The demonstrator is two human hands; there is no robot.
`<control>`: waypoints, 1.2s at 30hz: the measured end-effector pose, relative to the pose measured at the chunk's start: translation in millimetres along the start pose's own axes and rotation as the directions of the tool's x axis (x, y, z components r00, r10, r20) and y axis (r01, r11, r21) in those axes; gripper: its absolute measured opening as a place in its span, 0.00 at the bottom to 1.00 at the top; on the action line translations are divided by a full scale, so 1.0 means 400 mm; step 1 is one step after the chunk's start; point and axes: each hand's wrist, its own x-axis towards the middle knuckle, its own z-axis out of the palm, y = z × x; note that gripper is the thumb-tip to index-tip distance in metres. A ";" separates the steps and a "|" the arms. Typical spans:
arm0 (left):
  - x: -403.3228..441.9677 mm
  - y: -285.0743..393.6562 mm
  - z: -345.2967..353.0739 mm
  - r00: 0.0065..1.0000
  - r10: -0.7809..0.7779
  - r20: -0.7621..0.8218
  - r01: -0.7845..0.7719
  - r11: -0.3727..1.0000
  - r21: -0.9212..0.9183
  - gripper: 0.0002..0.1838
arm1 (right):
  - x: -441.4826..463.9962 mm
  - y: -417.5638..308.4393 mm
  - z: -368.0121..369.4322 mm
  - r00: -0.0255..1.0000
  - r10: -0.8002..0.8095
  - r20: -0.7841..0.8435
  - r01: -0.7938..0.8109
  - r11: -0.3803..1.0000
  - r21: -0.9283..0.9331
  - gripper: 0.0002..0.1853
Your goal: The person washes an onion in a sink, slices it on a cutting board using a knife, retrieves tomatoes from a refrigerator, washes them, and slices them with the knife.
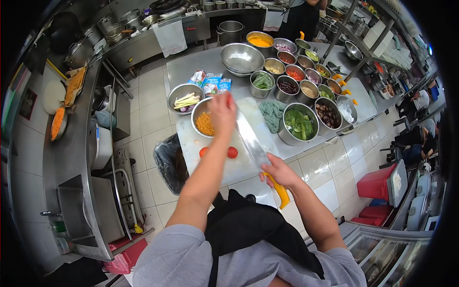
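My right hand (282, 172) is wrapped round the yellow handle of a large knife (251, 138), its broad blade pointing up and left over the white cutting board (260, 165). My left hand (223, 114) is raised near the blade's tip, blurred, with something red at its fingertips, perhaps a piece of tomato. Below it, a metal bowl of orange shreds (204, 123) is partly covered by that hand. Two red tomato pieces lie on the board, one (232, 152) right of my left forearm, another (203, 151) left of it.
A bowl of cut stalks (187, 101) and blue packets (211, 84) stand behind. Several metal pots surround a green cloth (272, 115) and a pot of greens (299, 123) at right. A lined bin (172, 162) stands left of the board. Another person (299, 19) stands across the table.
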 end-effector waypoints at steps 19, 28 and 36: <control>-0.340 -0.057 -0.175 0.661 -0.166 0.732 0.100 0.986 0.133 0.27 | -0.141 0.200 -0.105 0.945 0.180 -0.275 -0.242 0.947 -0.213 0.07; -0.383 -0.030 0.034 0.713 0.174 0.680 0.169 0.898 -0.407 0.27 | -0.192 0.164 -0.040 0.886 -0.144 -0.440 -0.349 0.419 -0.838 0.09; -0.390 -0.027 0.017 0.767 0.141 0.626 0.188 0.883 -0.430 0.23 | -0.228 0.143 -0.021 0.909 -0.060 -0.413 -0.369 0.351 -0.861 0.09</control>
